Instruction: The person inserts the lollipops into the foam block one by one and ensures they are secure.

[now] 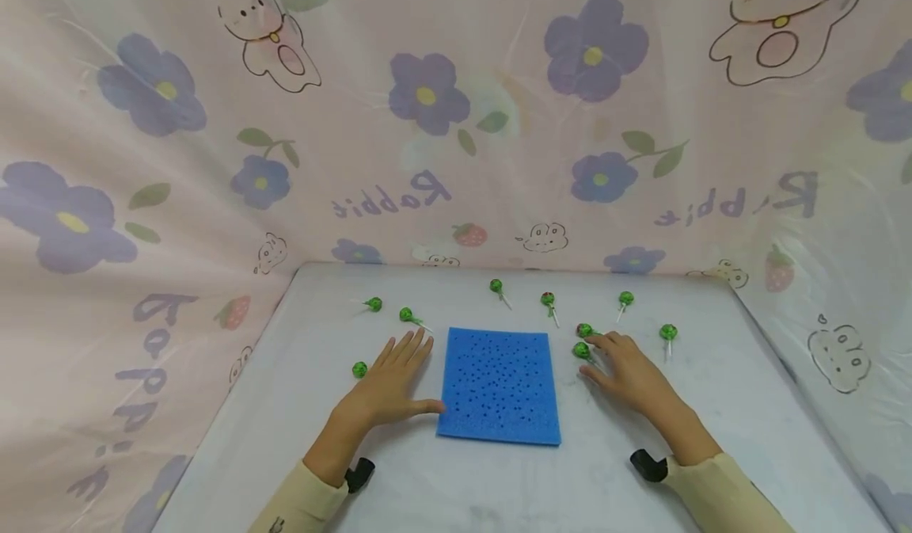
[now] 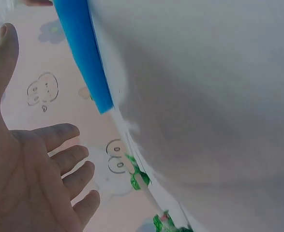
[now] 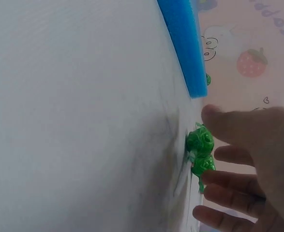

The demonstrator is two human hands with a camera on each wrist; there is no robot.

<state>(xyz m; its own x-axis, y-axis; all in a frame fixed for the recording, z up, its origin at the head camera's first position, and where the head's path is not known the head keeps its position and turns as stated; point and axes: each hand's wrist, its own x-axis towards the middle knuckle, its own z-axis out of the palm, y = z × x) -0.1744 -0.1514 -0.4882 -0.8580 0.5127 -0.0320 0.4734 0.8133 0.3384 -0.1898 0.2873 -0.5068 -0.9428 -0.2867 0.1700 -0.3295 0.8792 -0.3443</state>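
Observation:
A blue foam block (image 1: 499, 386) dotted with small dark holes lies flat on the white table, between the two hands. My left hand (image 1: 388, 382) is spread over the table at its left, the thumb reaching to the block's left edge. Two green-wrapped lollipops (image 1: 582, 350) lie right of the block, by the thumb and fingertips of my right hand (image 1: 627, 371). That hand's fingers are relaxed and parted around them; in the right wrist view the lollipops (image 3: 201, 141) show beside the fingers, not gripped. Another lollipop (image 1: 359, 369) lies beside the left hand, partly hidden.
More green lollipops with white sticks lie along the back: one at left (image 1: 374, 304), one nearer the block (image 1: 406, 314), one behind it (image 1: 496, 286), others at right (image 1: 626, 298) and far right (image 1: 668, 333). A patterned curtain (image 1: 499, 161) encloses the table's back and sides.

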